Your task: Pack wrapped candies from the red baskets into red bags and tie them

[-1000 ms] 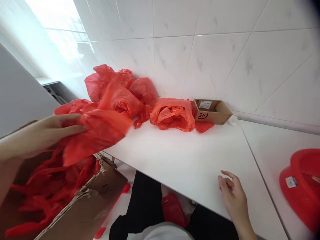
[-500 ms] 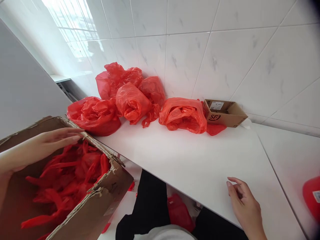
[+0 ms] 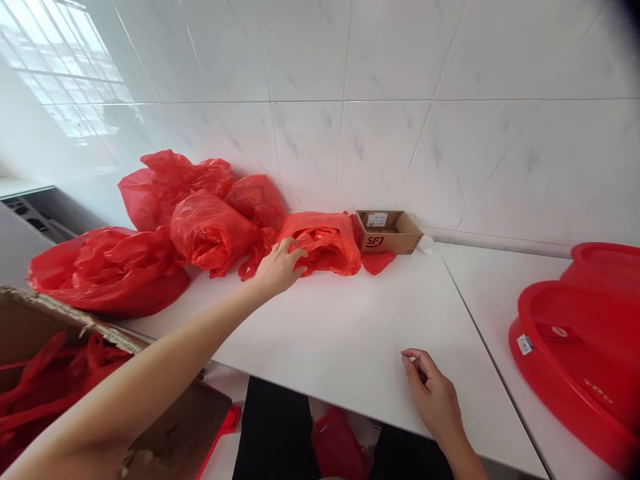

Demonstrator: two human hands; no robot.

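Observation:
My left hand (image 3: 281, 267) reaches over the white table to a crumpled red plastic bag (image 3: 333, 233). Its fingers are apart at the bag's left side; whether they touch the plastic I cannot tell. My right hand (image 3: 434, 390) rests on the table near the front edge, fingers loosely curled, with a gap inside and nothing held. Left of the reached bag lie a rounded red bag (image 3: 210, 227) and a wide red bag (image 3: 110, 280). A torn-edged cardboard box (image 3: 175, 427) at lower left contains red plastic pieces (image 3: 45, 393), partly hidden by my left forearm.
A small open SF carton (image 3: 393, 237) stands against the tiled wall, right of the bags. Red plastic basins (image 3: 555, 347) stand at the right, across a seam in the white tabletop (image 3: 320, 333). A red object (image 3: 340, 447) shows below, between my legs.
My left hand has left the cardboard box and stretched forward and right to the red bag. The view has turned right, bringing more of the basins in. My right hand still rests on the table.

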